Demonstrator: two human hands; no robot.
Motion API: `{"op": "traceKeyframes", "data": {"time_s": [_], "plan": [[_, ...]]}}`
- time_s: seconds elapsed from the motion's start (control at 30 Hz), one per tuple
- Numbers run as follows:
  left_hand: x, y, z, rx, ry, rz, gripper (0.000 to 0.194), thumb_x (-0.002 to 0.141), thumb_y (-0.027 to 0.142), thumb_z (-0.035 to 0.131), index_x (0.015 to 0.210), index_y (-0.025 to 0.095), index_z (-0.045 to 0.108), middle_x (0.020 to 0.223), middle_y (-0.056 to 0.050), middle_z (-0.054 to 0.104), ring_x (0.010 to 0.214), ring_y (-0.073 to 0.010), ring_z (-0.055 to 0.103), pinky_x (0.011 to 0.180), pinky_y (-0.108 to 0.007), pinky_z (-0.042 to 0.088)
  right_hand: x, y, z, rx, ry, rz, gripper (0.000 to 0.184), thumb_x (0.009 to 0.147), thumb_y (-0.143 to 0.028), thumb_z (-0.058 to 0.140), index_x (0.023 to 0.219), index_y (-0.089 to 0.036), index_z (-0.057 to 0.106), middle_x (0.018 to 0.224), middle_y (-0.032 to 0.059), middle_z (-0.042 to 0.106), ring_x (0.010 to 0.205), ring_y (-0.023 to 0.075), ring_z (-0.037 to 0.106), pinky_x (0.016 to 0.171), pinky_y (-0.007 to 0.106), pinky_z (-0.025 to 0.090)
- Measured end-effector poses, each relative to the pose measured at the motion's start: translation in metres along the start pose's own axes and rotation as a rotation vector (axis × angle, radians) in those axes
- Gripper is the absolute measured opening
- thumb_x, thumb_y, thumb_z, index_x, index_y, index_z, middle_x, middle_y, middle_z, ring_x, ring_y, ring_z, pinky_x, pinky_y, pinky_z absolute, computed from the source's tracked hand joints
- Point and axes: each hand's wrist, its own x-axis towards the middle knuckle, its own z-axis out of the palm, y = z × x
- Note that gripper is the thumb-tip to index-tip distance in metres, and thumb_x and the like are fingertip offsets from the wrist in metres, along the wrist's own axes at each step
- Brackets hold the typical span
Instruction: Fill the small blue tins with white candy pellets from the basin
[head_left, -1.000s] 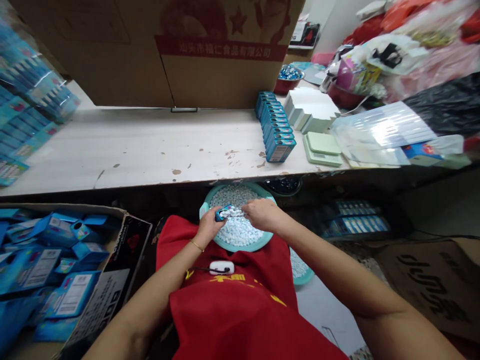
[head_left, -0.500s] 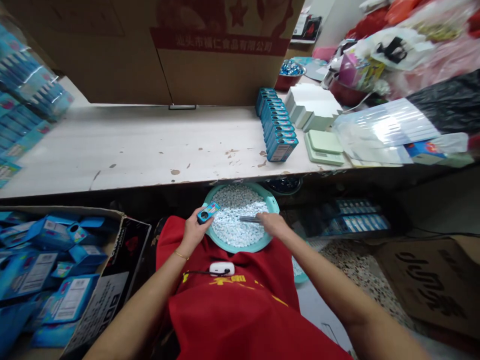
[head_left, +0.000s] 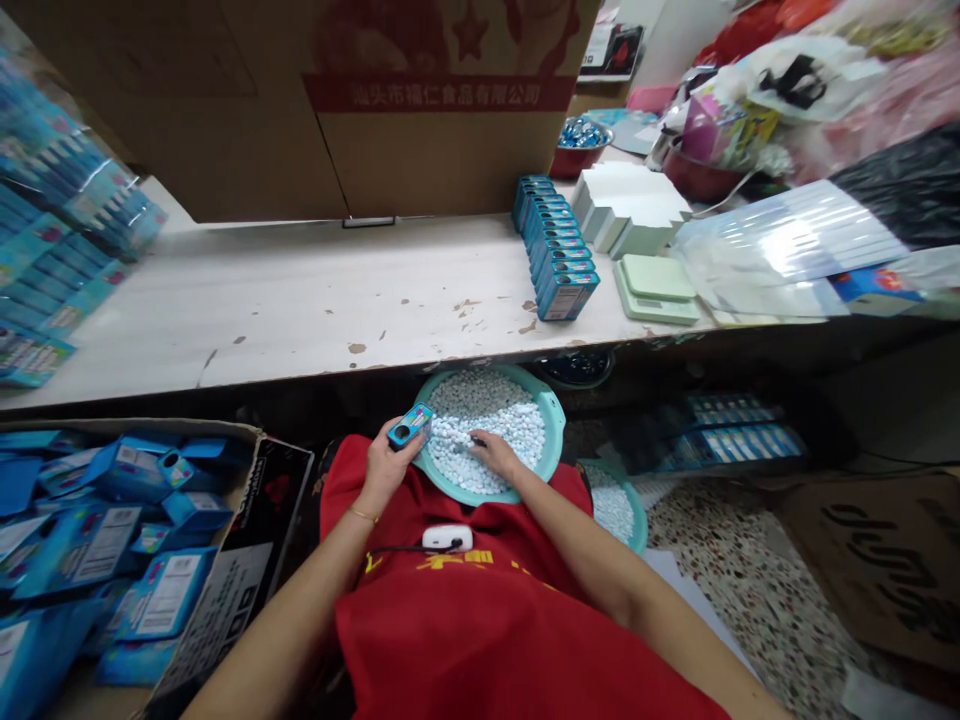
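Observation:
My left hand (head_left: 385,467) is closed round a small blue box (head_left: 410,427) with a dark round window, held at the left rim of a turquoise basin (head_left: 556,440). The basin sits on my lap, full of small white candy-like pellets (head_left: 487,400). Over the middle of the pellets, my right hand (head_left: 496,455) is closed on a slim grey metal scoop (head_left: 478,441). Most of the scoop is hidden by the fingers and pellets, so its shape is hard to make out.
A row of blue boxes (head_left: 555,250) stands on the white table (head_left: 300,300), beside a pale green scale (head_left: 658,288). At left is a carton (head_left: 251,470) of blue boxes. A second basin (head_left: 639,520) with white pellets stands low at right. A large cardboard box (head_left: 442,160) stands behind.
My right hand has moved left and slightly down across the pellets with the scoop, now mostly covered. My left hand has shifted slightly and the blue box is tilted differently.

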Motion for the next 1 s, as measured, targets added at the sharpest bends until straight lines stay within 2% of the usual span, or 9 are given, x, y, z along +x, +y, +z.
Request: {"op": "traceKeyframes", "data": {"time_s": [0.1, 0.23, 0.4, 0.5, 0.63, 0.8, 0.9, 1.0], "plan": [[0.001, -0.001, 0.0, 0.0, 0.004, 0.008, 0.048, 0.066, 0.039, 0.068, 0.105, 0.015, 0.057, 0.09, -0.005, 0.065, 0.08, -0.0165, 0.06, 0.075, -0.028, 0.048, -0.016, 0.004, -0.025, 0.098, 0.009, -0.041, 0.035, 0.081, -0.019, 0.052, 0.116, -0.017, 0.056, 0.116, 0.0071, 0.062, 0.104, 0.0169, 0.057, 0.091, 0.029, 0.042], [0.005, -0.004, 0.009, 0.009, -0.022, 0.042, 0.047, 0.067, 0.04, 0.067, 0.106, 0.015, 0.056, 0.092, -0.006, 0.065, 0.083, -0.0171, 0.06, 0.077, -0.028, 0.048, -0.04, -0.003, -0.073, 0.169, 0.019, -0.12, 0.034, 0.079, -0.02, 0.053, 0.113, -0.016, 0.058, 0.111, 0.0081, 0.064, 0.101, 0.0194, 0.058, 0.09, 0.033, 0.043], [0.007, -0.003, 0.029, 0.16, -0.111, 0.114, 0.041, 0.068, 0.034, 0.065, 0.105, 0.015, 0.058, 0.091, -0.005, 0.065, 0.083, -0.0185, 0.061, 0.078, -0.03, 0.047, -0.059, -0.04, -0.125, 0.031, 0.0, -0.223, 0.034, 0.081, -0.024, 0.052, 0.113, -0.017, 0.059, 0.113, 0.0091, 0.063, 0.105, 0.0213, 0.057, 0.089, 0.033, 0.043], [0.005, 0.002, 0.039, 0.228, -0.153, 0.135, 0.039, 0.068, 0.03, 0.064, 0.104, 0.017, 0.059, 0.091, -0.005, 0.065, 0.083, -0.0191, 0.061, 0.078, -0.03, 0.048, -0.065, -0.072, -0.144, -0.22, -0.043, -0.208, 0.032, 0.083, -0.028, 0.051, 0.113, -0.021, 0.059, 0.109, 0.0077, 0.065, 0.101, 0.0218, 0.059, 0.085, 0.031, 0.043], [0.001, 0.008, 0.045, 0.27, -0.172, 0.132, 0.038, 0.069, 0.027, 0.063, 0.105, 0.016, 0.059, 0.096, -0.007, 0.065, 0.088, -0.021, 0.061, 0.081, -0.033, 0.047, -0.067, -0.106, -0.152, -0.586, -0.099, -0.16, 0.027, 0.085, -0.031, 0.045, 0.104, -0.021, 0.062, 0.096, 0.0098, 0.068, 0.091, 0.024, 0.062, 0.075, 0.031, 0.044], [0.0, 0.003, 0.047, 0.251, -0.177, 0.142, 0.04, 0.068, 0.026, 0.063, 0.107, 0.017, 0.058, 0.095, -0.006, 0.065, 0.089, -0.0214, 0.061, 0.081, -0.034, 0.048, -0.066, -0.131, -0.143, -0.758, -0.096, -0.226, 0.027, 0.086, -0.018, 0.036, 0.095, -0.016, 0.062, 0.091, 0.0132, 0.065, 0.085, 0.0227, 0.06, 0.071, 0.031, 0.04], [0.002, -0.004, 0.048, 0.212, -0.169, 0.139, 0.04, 0.068, 0.027, 0.063, 0.107, 0.018, 0.058, 0.096, -0.006, 0.065, 0.09, -0.0209, 0.061, 0.082, -0.033, 0.048, -0.068, -0.137, -0.142, -0.786, -0.022, -0.3, 0.03, 0.087, -0.014, 0.032, 0.096, -0.016, 0.06, 0.09, 0.0137, 0.062, 0.089, 0.023, 0.055, 0.077, 0.034, 0.036], [0.004, -0.009, 0.045, 0.179, -0.148, 0.136, 0.04, 0.069, 0.03, 0.064, 0.106, 0.016, 0.058, 0.095, -0.006, 0.065, 0.089, -0.0201, 0.061, 0.082, -0.032, 0.048, -0.07, -0.123, -0.148, -0.794, 0.026, -0.309, 0.028, 0.088, -0.016, 0.033, 0.099, -0.019, 0.058, 0.089, 0.0104, 0.061, 0.086, 0.0217, 0.054, 0.076, 0.034, 0.035]]}}
